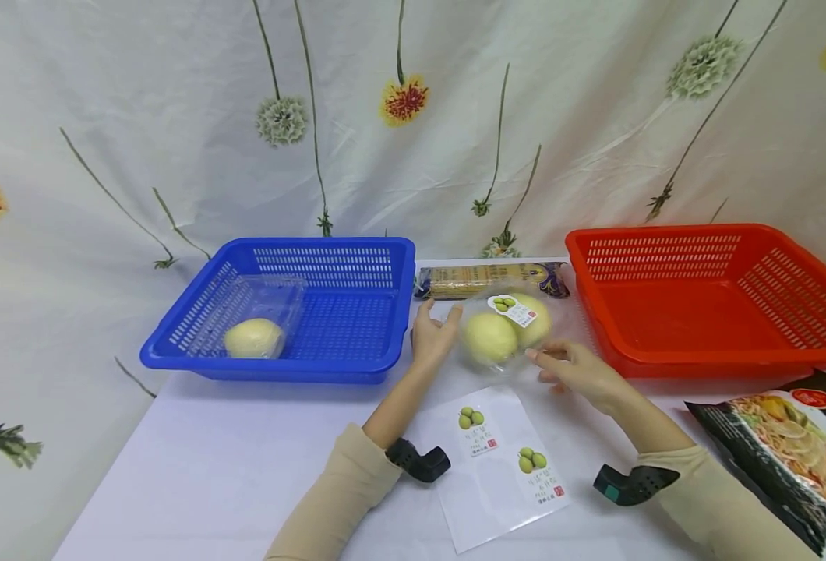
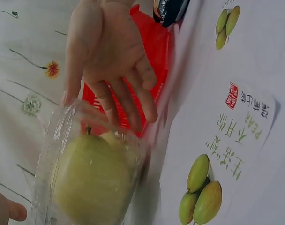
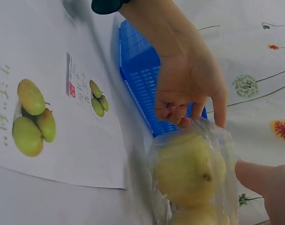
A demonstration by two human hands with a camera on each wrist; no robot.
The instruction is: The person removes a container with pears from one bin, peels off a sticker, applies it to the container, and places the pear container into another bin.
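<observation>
A clear plastic box of pears (image 1: 492, 336) bears a white fruit label (image 1: 513, 309) on top and sits between both hands. My left hand (image 1: 432, 336) is at its left end; in the right wrist view that hand's thumb and index finger pinch the box's edge, the other fingers curled. At the near right corner is my right hand (image 1: 573, 372). Its thumb touches the box edge in the left wrist view, with the other fingers loosely extended, palm showing. Below the box lies a sheet of pear stickers (image 1: 490, 475), with two labels on it.
A blue basket (image 1: 343, 366) at the left holds another clear box with a pale round fruit (image 1: 254, 338). The red basket (image 1: 665, 312) stands at the right. Behind the pear box lies a long noodle packet (image 1: 483, 279). A black food bag (image 1: 792, 452) is at the right front.
</observation>
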